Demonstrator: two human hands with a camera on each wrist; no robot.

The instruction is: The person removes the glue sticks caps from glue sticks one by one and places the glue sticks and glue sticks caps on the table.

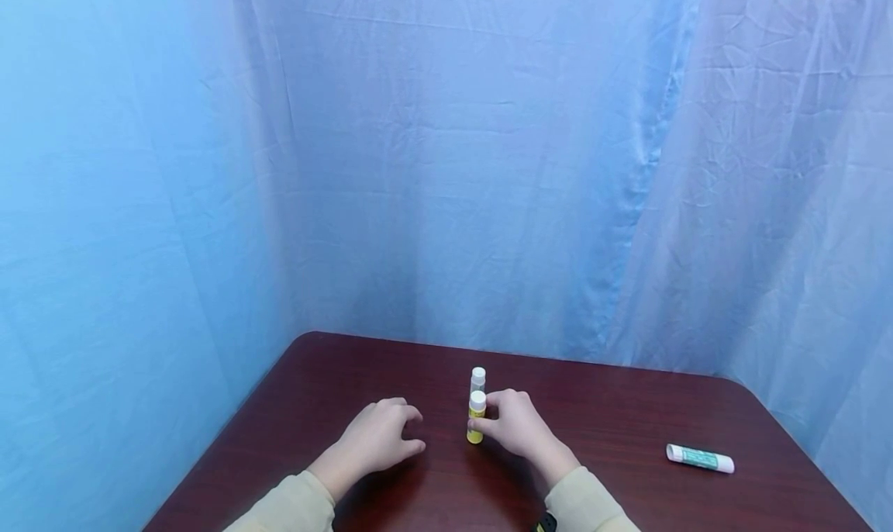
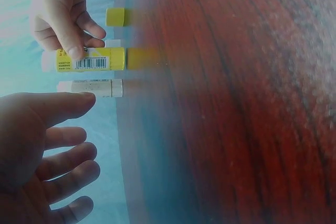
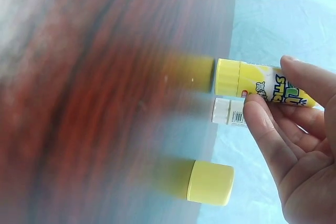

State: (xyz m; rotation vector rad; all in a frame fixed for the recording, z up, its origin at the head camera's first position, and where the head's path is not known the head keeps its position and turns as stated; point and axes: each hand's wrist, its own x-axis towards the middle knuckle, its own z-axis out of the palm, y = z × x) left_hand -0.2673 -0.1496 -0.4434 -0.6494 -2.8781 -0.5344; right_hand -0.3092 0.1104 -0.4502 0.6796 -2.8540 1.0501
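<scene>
My right hand (image 1: 519, 423) pinches a yellow glue stick (image 3: 262, 81) between thumb and fingers. The glue stick stands upright, its white end up and its yellow base right at the tabletop. Just behind it stands a slimmer white glue stick (image 1: 477, 378), partly covered by the yellow one in the head view. Left of both, my left hand (image 1: 377, 435) hovers low over the table with relaxed, slightly bent fingers and holds nothing. A short yellow cap-like cylinder (image 3: 211, 183) stands on the table near the right hand; the hand hides it in the head view.
A white and green glue stick (image 1: 700, 458) lies on its side toward the right of the dark red wooden table (image 1: 391, 361). Blue cloth (image 1: 446, 167) hangs behind the table's far edge and along its sides.
</scene>
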